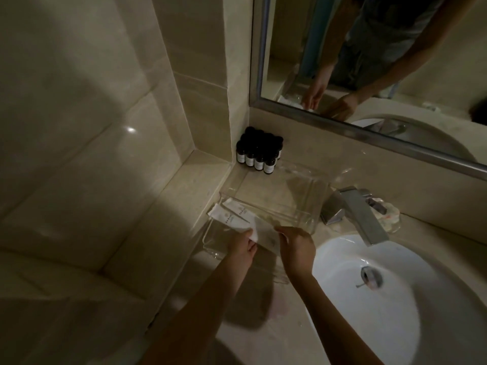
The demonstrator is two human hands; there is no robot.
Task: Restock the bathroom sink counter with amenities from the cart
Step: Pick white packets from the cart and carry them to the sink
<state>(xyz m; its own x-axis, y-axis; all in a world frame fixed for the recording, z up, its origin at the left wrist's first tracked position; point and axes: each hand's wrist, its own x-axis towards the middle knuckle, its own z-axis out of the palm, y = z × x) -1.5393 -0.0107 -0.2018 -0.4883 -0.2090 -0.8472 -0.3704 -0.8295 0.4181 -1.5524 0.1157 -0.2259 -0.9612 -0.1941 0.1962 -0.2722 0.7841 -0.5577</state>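
Currently handled: white packets (233, 219), fanned out at centre frame over the near clear tray (209, 245).
Grip, left side: the left hand (241, 250) pinches the near ends of the packets between thumb and fingers.
Grip, right side: the right hand (296, 248) is curled at the right edge of the same bundle; I cannot tell whether it grips a packet or only steadies it.
Done, by the look of it: dark bottles (259, 154) stand packed in a tight block in the wall corner, upper centre, just below the mirror (342, 48).
Under way: the packets seem to be going into the near tray; their far ends lie across its upper-left rim.
Left to do: the far clear tray (311, 219), between the bottles and the faucet (361, 214), likely awaits its items.
Cart: out of view.
Setting: both trays sit on the tabletop (263, 335), left of the sink (395, 320).
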